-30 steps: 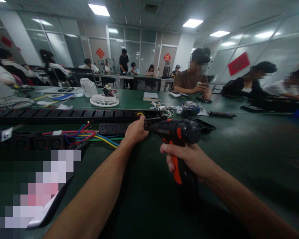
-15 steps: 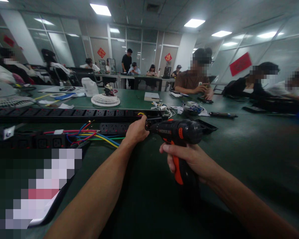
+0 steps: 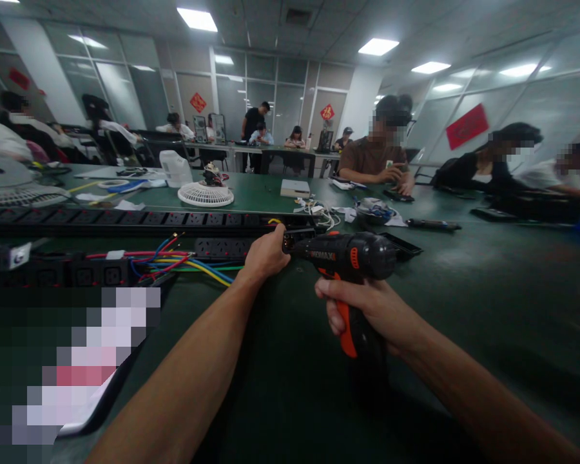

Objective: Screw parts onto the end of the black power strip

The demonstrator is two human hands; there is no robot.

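Drill (image 3: pixel 338 253) up in the right hand (image 3: pixel 374 306), just over the green table (image 3: pixel 464 277), and look at that line! Its barrel runs crosswise, close to level, nose aimed left at the end of the black socket strip (image 3: pixel 217 248), rear end out to the right; the orange-and-black handle drops below, foot leaning slightly right. The right fingers curl tight round that grip. Over on the strip, the left hand (image 3: pixel 267 254) clamps the near end, most fingers hidden from here. Does the tip touch? I can't tell! Coloured wires (image 3: pixel 210 272) trail beside the left wrist.
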